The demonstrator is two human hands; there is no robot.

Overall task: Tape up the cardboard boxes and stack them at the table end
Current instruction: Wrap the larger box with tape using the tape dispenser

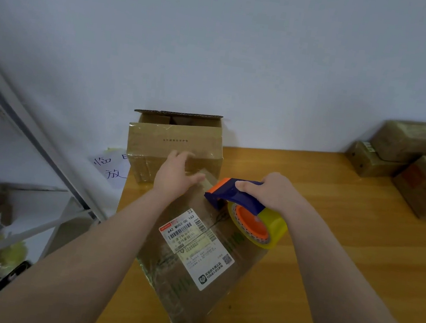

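Note:
A brown cardboard box point(190, 280) with a white shipping label lies on the wooden table point(329, 258) right in front of me. My right hand point(275, 192) grips a blue and orange tape dispenser point(244, 206) with a yellow tape roll, held over the box's far end. My left hand point(178, 173) rests flat on the far left corner of this box, fingers spread. Behind it, against the wall, stands a second cardboard box point(176, 145) with its top flap up.
Several taped cardboard boxes point(410, 157) are piled at the table's right end. A metal shelf frame point(33, 137) with small items stands to the left of the table. A paper sign point(111, 167) hangs near the table's left corner.

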